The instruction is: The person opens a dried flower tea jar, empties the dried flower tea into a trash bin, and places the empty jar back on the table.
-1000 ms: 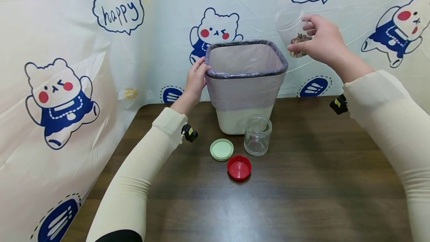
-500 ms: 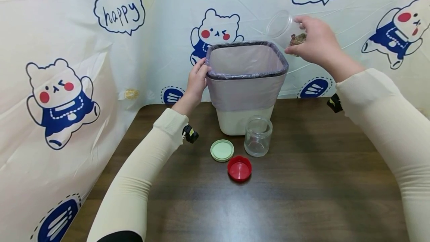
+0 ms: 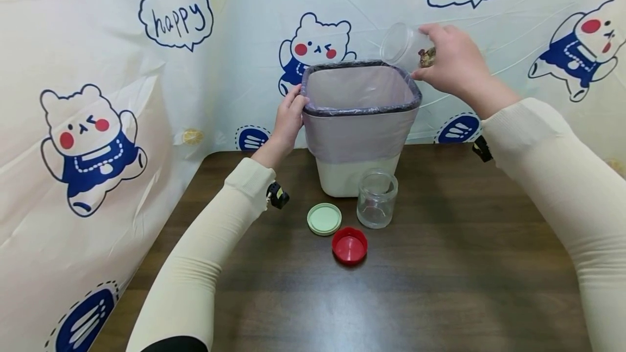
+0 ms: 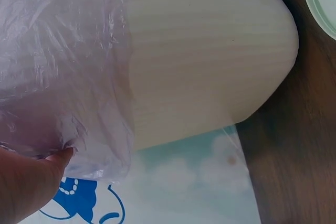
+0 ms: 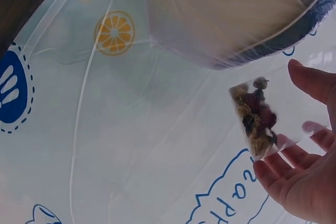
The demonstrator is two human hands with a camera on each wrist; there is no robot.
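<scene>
A cream trash bin [image 3: 352,178] lined with a thin purplish bag [image 3: 359,134] stands at the back of the table. My left hand [image 3: 287,121] grips its left rim; in the left wrist view the thumb [image 4: 52,166] presses the bag. Above the bin's right rear corner, my right hand [image 3: 455,64] holds a clear jar [image 3: 398,45] tilted, its mouth facing left towards the bin. Dried, brownish-red plant pieces [image 5: 257,116] lie at the jar's bottom end, seen through its wall in the right wrist view. Fingers curl round the jar there.
An open glass jar [image 3: 377,200] stands upright before the bin. Beside it lie a pale green lid [image 3: 324,219] and a red lid [image 3: 349,246] on the brown table [image 3: 415,287]. A printed curtain [image 3: 244,42] hangs close behind the bin.
My right hand has moved left towards the bin and tipped the clear jar further over, from nearly upright to slanting. The left hand has stayed on the rim.
</scene>
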